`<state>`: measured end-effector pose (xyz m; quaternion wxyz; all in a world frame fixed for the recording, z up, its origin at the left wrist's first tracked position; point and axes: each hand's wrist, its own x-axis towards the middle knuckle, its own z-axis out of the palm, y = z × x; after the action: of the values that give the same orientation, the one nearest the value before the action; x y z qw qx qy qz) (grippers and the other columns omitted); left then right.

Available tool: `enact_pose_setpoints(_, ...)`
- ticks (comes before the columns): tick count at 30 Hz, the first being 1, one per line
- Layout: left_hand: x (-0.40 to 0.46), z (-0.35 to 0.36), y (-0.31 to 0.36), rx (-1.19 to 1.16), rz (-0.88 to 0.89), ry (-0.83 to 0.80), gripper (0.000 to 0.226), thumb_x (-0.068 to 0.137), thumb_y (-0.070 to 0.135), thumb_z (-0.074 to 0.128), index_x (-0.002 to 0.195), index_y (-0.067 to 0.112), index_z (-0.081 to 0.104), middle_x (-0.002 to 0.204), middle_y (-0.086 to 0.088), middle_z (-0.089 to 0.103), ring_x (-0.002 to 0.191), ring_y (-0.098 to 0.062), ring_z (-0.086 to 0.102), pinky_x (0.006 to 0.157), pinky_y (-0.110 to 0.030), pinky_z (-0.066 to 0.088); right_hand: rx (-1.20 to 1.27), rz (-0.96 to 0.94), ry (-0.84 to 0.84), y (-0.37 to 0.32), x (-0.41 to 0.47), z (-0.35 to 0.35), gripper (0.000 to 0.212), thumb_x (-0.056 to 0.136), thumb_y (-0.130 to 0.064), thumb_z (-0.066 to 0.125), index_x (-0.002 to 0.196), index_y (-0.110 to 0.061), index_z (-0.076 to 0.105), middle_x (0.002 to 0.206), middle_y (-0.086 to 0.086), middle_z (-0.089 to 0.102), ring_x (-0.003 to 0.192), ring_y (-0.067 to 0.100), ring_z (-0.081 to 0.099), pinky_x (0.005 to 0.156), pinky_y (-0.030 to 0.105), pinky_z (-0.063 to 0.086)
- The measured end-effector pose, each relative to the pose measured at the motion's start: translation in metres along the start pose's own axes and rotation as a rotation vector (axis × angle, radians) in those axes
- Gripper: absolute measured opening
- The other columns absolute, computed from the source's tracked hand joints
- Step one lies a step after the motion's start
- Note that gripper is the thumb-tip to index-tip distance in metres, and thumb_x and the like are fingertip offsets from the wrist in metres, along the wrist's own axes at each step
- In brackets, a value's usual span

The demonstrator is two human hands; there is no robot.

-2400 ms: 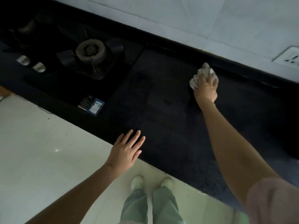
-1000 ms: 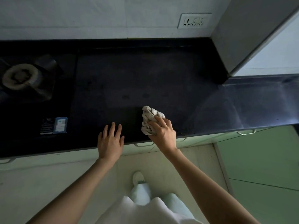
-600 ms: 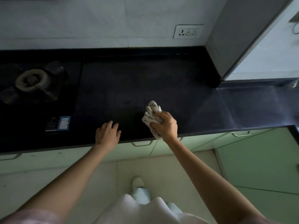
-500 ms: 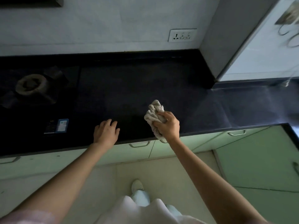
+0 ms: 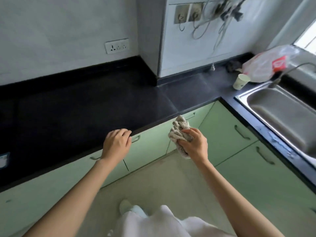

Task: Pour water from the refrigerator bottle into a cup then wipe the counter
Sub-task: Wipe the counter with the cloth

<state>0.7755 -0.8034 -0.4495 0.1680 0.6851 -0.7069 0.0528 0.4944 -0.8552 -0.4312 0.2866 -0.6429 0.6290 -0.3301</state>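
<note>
- Here, the dark stone L-shaped counter (image 5: pixel 89 106) fills the frame's left and centre, above pale green cabinet doors (image 5: pixel 227 134).
- The right hand (image 5: pixel 194 145) clutches a crumpled grey cloth (image 5: pixel 178 132), off the counter edge.
- The left hand (image 5: pixel 117 144) rests with curled fingers on that edge, holding nothing.
- Upper right: 1 white paper cup (image 5: pixel 241 81) beside a steel sink (image 5: pixel 280 110).
</note>
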Motion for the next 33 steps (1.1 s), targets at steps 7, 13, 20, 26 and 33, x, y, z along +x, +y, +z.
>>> enact_pose_setpoints(7,0.022,0.033,0.130,-0.100,0.271,-0.008,0.038,0.085,0.026,0.037,0.093,0.009,0.069,0.092,-0.005,0.070,0.082,-0.028,0.065,0.072,-0.038,0.050,-0.005,0.196,0.240,0.088,-0.069,-0.106,0.031,0.065,-0.020,0.081,0.095,-0.027,0.073,0.109,-0.015,0.062,0.095,0.008,0.060,0.079,0.022,0.044)
enact_pose_setpoints(13,0.041,0.059,0.240,-0.174,0.529,-0.090,0.041,0.081,0.030,0.036,0.093,0.013,0.071,0.092,-0.004,0.070,0.082,-0.025,0.067,0.073,-0.035,0.051,-0.054,0.352,0.449,0.139,-0.128,-0.185,0.030,0.065,-0.022,0.081,0.094,-0.029,0.073,0.105,-0.016,0.062,0.091,0.008,0.061,0.079,0.028,0.049)
enact_pose_setpoints(20,0.064,0.076,0.378,-0.277,0.761,-0.131,0.021,0.081,0.023,0.059,0.095,0.012,0.071,0.105,-0.011,0.068,0.095,-0.031,0.063,0.086,-0.044,0.047,-0.143,0.516,0.704,0.176,-0.182,-0.271,0.033,0.062,-0.018,0.082,0.093,-0.026,0.075,0.102,-0.012,0.064,0.088,0.009,0.060,0.074,0.018,0.039)
enact_pose_setpoints(26,0.085,0.079,0.480,-0.342,0.920,-0.131,0.021,0.082,0.022,0.067,0.100,0.012,0.070,0.113,-0.013,0.066,0.102,-0.033,0.061,0.092,-0.045,0.044,-0.245,0.589,0.828,0.200,-0.192,-0.339,0.035,0.061,-0.021,0.082,0.095,-0.027,0.075,0.107,-0.007,0.067,0.093,0.015,0.063,0.079,0.023,0.045)
enact_pose_setpoints(33,0.126,0.092,0.555,-0.395,1.024,-0.068,0.016,0.083,0.020,0.065,0.098,0.014,0.068,0.107,-0.010,0.067,0.097,-0.032,0.061,0.088,-0.043,0.045,-0.278,0.571,0.901,0.240,-0.150,-0.403,0.037,0.061,-0.021,0.080,0.097,-0.026,0.075,0.108,-0.007,0.066,0.096,0.015,0.063,0.081,0.026,0.047)
